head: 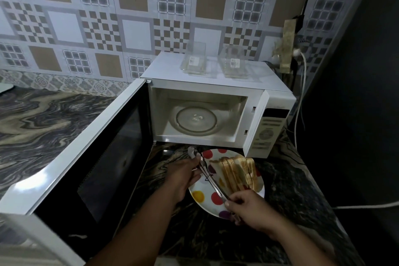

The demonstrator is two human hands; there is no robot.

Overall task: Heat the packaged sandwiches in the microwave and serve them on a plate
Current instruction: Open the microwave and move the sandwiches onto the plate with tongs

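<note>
Several sandwich halves [236, 174] lie stacked on a white plate with coloured dots [205, 200], on the counter in front of the microwave [216, 84]. The microwave door [90, 157] hangs wide open and only the glass turntable [196, 119] is inside. Metal tongs [210, 176] stretch across the plate's left part. My left hand [183, 176] grips their far end and my right hand [251, 208] grips their near end. Two clear sandwich packages [195, 60] [234, 62] with nothing in them sit on top of the microwave.
The marbled dark counter [43, 119] runs to the left behind the open door. A power strip and white cables [300, 67] hang on the tiled wall right of the microwave. A dark wall [356, 93] closes off the right side.
</note>
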